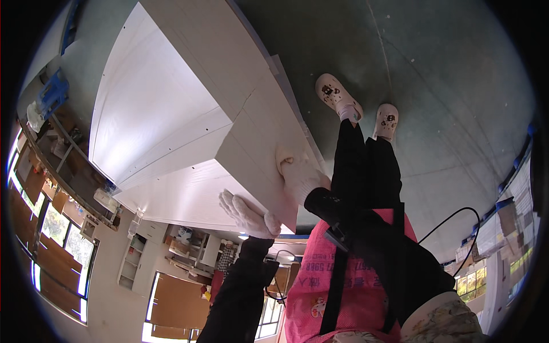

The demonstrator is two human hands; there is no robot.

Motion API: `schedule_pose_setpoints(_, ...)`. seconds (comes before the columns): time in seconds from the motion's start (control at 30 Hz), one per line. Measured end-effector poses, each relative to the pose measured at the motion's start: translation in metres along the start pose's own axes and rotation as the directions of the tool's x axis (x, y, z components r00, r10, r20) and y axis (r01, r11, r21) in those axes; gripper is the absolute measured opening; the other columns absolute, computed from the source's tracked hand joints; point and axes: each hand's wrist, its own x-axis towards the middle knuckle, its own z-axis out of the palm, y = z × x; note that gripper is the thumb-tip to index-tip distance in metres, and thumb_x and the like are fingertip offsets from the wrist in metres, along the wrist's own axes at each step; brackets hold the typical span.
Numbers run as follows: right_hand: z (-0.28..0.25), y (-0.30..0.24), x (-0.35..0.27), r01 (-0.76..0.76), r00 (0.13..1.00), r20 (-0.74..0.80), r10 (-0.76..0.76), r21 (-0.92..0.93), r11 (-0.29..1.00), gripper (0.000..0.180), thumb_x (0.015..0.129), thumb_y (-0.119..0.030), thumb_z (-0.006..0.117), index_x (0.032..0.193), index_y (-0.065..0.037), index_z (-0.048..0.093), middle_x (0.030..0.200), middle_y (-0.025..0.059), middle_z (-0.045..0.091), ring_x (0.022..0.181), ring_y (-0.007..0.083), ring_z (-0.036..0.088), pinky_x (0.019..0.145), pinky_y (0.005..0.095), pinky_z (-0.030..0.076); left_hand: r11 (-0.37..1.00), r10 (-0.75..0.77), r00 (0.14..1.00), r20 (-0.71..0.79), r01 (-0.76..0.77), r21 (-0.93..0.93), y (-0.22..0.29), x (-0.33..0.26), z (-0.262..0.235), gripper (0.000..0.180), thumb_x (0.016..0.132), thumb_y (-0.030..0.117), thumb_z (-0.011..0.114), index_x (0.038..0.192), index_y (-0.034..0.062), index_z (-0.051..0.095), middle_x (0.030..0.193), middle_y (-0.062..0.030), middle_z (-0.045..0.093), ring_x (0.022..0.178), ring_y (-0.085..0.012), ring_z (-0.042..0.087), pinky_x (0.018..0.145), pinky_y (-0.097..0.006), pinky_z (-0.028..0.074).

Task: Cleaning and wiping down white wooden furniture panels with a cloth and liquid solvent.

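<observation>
A large white cabinet-like piece point(166, 86), with wide panels and small dark holes, fills the upper left and middle. My left hand point(250, 216), in a white glove, rests at the near corner of its panel. The fingers lie stretched out on the white surface. On the narrow side panel presses my right hand point(303, 178), gloved too, with fingers curled over a pale cloth point(283, 154). The cloth is mostly hidden under the glove, and its edge shows beyond the fingers.
Green-grey floor point(457, 103) spreads on the right, where my pale clogs point(337, 94) stand close to the white piece. A blue plastic stool point(54, 90) and a cluttered workbench point(68, 171) are at the left. Shelves point(131, 257) stand along the wall.
</observation>
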Motion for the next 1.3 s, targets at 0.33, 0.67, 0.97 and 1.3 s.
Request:
schedule_pose_setpoints(0.33, -0.061, -0.034, 0.025, 0.323, 0.763, -0.584, -0.276, -0.024, 0.946, 0.028, 0.076, -0.015, 0.06, 0.102, -0.007, 0.051, 0.099, 0.0115, 0.05, 0.096, 0.0284, 0.053, 0.08, 0.0419, 0.041, 0.998, 0.033, 0.999, -0.038, -0.035, -0.053, 0.012, 0.007, 0.011, 0.082, 0.091, 0.053, 0.04, 0.146, -0.004, 0.018, 0.148, -0.0358, 0.024, 0.136, -0.0559, 0.024, 0.108, -0.068, 0.017)
schedule_pose_setpoints(0.67, -0.064, -0.019, 0.034, 0.073, 0.972, -0.221, -0.082, -0.049, 0.996, 0.031, 0.075, -0.011, 0.06, 0.106, -0.007, 0.06, 0.106, 0.0145, 0.055, 0.099, 0.0323, 0.057, 0.083, 0.042, 0.043, 0.995, 0.042, 0.999, -0.02, -0.043, -0.085, 0.016, 0.01, 0.013, 0.082, 0.09, 0.051, 0.041, 0.145, -0.0052, 0.018, 0.148, -0.0353, 0.024, 0.135, -0.0576, 0.023, 0.106, -0.07, 0.016)
schedule_pose_setpoints(0.97, -0.066, -0.051, -0.02, 0.119, 0.955, -0.262, -0.139, -0.091, 0.989, 0.032, 0.077, -0.015, 0.062, 0.108, -0.007, 0.061, 0.112, 0.014, 0.055, 0.105, 0.0293, 0.056, 0.082, 0.0406, 0.047, 0.999, -0.001, 1.0, -0.008, 0.001, -0.047, 0.013, 0.008, 0.004, 0.084, 0.089, 0.056, 0.045, 0.143, -0.0042, 0.023, 0.148, -0.0328, 0.027, 0.137, -0.053, 0.025, 0.11, -0.066, 0.017)
schedule_pose_setpoints(1.3, -0.205, -0.067, 0.139, 0.105, 0.903, -0.409, -0.132, -0.09, 0.99, 0.021, 0.078, -0.011, 0.06, 0.098, -0.004, 0.063, 0.096, 0.0157, 0.062, 0.093, 0.032, 0.063, 0.076, 0.0373, 0.051, 0.995, -0.002, 1.0, -0.015, 0.001, -0.095, 0.025, 0.02, 0.005, 0.07, 0.091, 0.048, 0.043, 0.135, -0.006, 0.03, 0.135, -0.0362, 0.036, 0.125, -0.0582, 0.035, 0.102, -0.071, 0.021)
